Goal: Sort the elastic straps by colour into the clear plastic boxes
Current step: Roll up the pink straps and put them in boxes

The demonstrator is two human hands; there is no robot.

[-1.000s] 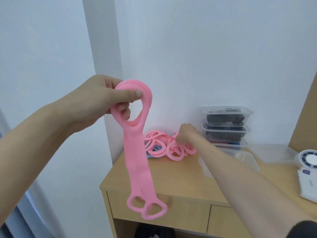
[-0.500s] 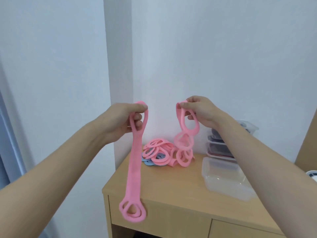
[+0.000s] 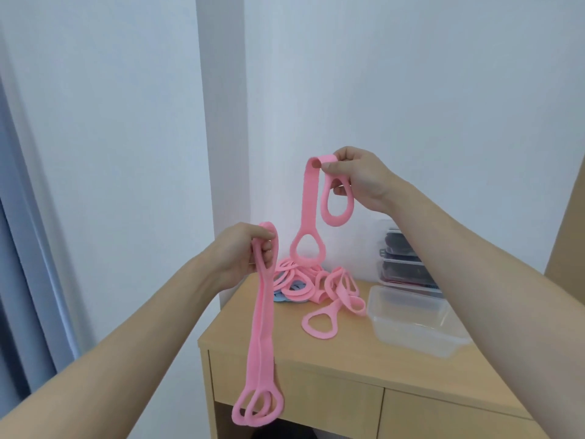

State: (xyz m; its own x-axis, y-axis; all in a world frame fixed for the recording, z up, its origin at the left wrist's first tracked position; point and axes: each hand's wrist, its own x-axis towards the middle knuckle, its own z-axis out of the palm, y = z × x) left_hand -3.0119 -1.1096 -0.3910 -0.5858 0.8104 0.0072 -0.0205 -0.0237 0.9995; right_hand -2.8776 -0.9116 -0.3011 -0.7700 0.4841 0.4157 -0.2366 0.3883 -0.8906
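Note:
My left hand (image 3: 243, 253) grips the top loops of long pink straps (image 3: 261, 337) that hang down past the desk's front edge. My right hand (image 3: 357, 177) is raised above the desk and pinches another pink strap (image 3: 308, 210), folded over my fingers, its lower loop dangling just above the pile. A pile of pink straps (image 3: 319, 283) lies at the back left of the desk, with a blue strap (image 3: 280, 296) partly under it. One pink loop (image 3: 319, 323) lies loose in front. An open clear plastic box (image 3: 411, 321) with nothing visible inside stands to the right.
The wooden desk (image 3: 316, 359) has drawers below its front edge. A stack of lidded clear boxes (image 3: 402, 267) with dark contents stands against the wall behind my right forearm. A white wall corner rises behind the pile.
My right hand has lifted a pink strap clear of the pile and raised it higher. My left hand has dropped lower with its hanging straps. The camera has tilted down a little.

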